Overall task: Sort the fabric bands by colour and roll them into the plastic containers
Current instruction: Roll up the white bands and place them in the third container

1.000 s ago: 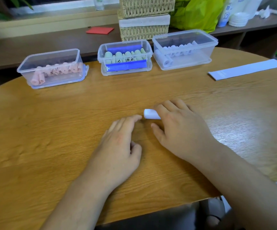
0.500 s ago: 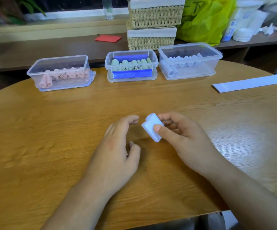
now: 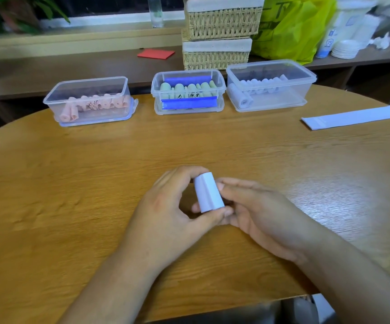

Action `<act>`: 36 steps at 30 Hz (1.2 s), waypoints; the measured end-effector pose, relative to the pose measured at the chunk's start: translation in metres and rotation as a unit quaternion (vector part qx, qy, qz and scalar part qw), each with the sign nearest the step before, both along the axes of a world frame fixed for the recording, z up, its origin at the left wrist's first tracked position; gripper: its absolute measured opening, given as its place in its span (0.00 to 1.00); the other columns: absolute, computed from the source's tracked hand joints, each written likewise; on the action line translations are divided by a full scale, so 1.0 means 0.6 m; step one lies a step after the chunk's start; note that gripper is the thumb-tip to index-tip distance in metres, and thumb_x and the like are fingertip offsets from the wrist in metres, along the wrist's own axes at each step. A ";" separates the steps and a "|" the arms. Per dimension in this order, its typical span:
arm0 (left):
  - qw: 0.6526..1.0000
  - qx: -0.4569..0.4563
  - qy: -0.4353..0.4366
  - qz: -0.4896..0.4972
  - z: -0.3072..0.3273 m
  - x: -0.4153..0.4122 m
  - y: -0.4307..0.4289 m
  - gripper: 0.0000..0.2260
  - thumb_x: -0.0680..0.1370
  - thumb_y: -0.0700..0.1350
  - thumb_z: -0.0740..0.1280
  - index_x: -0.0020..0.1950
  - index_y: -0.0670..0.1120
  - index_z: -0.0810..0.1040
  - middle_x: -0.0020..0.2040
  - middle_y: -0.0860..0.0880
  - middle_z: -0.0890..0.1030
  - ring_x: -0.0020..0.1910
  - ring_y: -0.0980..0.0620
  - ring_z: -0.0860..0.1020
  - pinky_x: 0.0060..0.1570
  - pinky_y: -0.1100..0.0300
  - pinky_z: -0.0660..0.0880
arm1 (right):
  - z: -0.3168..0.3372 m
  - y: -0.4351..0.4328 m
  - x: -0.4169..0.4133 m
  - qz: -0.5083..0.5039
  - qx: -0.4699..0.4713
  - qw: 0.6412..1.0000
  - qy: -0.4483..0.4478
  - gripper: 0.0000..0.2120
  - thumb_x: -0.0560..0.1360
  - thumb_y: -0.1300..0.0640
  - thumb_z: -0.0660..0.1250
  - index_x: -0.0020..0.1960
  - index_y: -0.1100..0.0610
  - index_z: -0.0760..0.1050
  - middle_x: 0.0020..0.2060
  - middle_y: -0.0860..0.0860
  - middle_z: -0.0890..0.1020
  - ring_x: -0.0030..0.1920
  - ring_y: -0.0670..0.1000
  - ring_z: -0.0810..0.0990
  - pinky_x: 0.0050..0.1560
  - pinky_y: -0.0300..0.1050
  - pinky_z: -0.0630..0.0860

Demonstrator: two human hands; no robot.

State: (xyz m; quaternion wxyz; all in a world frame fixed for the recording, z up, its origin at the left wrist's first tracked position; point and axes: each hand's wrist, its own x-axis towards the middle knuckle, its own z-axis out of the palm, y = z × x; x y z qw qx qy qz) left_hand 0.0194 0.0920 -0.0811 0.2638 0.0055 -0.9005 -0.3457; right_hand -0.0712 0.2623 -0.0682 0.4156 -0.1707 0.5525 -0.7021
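A rolled pale lavender band (image 3: 208,192) stands nearly upright between my hands, above the middle of the wooden table (image 3: 72,183). My left hand (image 3: 170,211) pinches it between index finger on top and thumb at its lower end. My right hand (image 3: 259,209) holds it from the right with curled fingers. Three clear plastic containers stand at the far side: the left container (image 3: 88,90) with pink rolls, the middle container (image 3: 188,76) with green rolls, the right container (image 3: 271,69) with lavender rolls. A flat unrolled lavender band (image 3: 355,117) lies at the far right.
Behind the table runs a low shelf with two stacked wicker baskets (image 3: 219,31), a yellow-green plastic bag (image 3: 292,26), a red card (image 3: 156,54), a clear bottle (image 3: 155,10) and white cups (image 3: 346,49). The table's near edge curves just below my forearms.
The roll lay on the table under my right fingers; my right hand lifted it, and now my left hand has joined and both hold it upright.
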 end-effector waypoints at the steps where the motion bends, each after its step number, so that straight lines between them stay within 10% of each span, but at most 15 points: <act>1: 1.000 -0.003 0.005 0.000 -0.001 0.001 0.000 0.25 0.70 0.62 0.79 0.62 0.54 0.80 0.57 0.62 0.82 0.59 0.59 0.79 0.58 0.61 0.75 | 0.001 0.000 0.001 0.001 0.005 1.000 0.002 0.16 0.85 0.57 0.61 0.65 0.62 0.82 0.54 0.63 0.87 0.55 0.54 0.86 0.65 0.54 0.80; 9: 0.997 -0.070 0.017 0.019 0.002 0.004 -0.001 0.21 0.70 0.63 0.78 0.56 0.52 0.82 0.50 0.61 0.81 0.52 0.58 0.79 0.53 0.62 0.74 | -0.001 -0.001 0.009 -0.011 0.031 0.998 0.061 0.24 0.83 0.45 0.64 0.61 0.65 0.83 0.54 0.65 0.87 0.58 0.60 0.87 0.66 0.59 0.80; 14: 0.997 -0.077 0.008 0.003 -0.003 0.000 -0.003 0.21 0.73 0.61 0.75 0.60 0.52 0.81 0.55 0.60 0.81 0.56 0.57 0.78 0.56 0.60 0.74 | -0.011 0.000 0.012 -0.061 0.082 0.973 0.205 0.07 0.79 0.55 0.75 0.53 0.59 0.86 0.47 0.63 0.86 0.47 0.50 0.81 0.53 0.51 0.77; 23: 1.000 -0.022 0.002 -0.003 -0.004 -0.002 -0.008 0.26 0.68 0.59 0.82 0.60 0.52 0.79 0.59 0.61 0.80 0.61 0.56 0.78 0.58 0.57 0.76 | -0.008 0.009 0.001 -0.070 0.064 0.981 0.170 0.07 0.78 0.55 0.75 0.51 0.59 0.86 0.41 0.54 0.82 0.44 0.50 0.78 0.51 0.50 0.74; 36: 0.999 -0.042 -0.021 -0.026 -0.004 0.000 -0.003 0.26 0.72 0.51 0.82 0.67 0.53 0.78 0.61 0.62 0.79 0.63 0.57 0.77 0.62 0.62 0.73 | -0.008 0.009 0.000 -0.076 0.053 0.985 0.143 0.10 0.78 0.56 0.75 0.58 0.56 0.87 0.52 0.67 0.85 0.49 0.57 0.82 0.59 0.59 0.80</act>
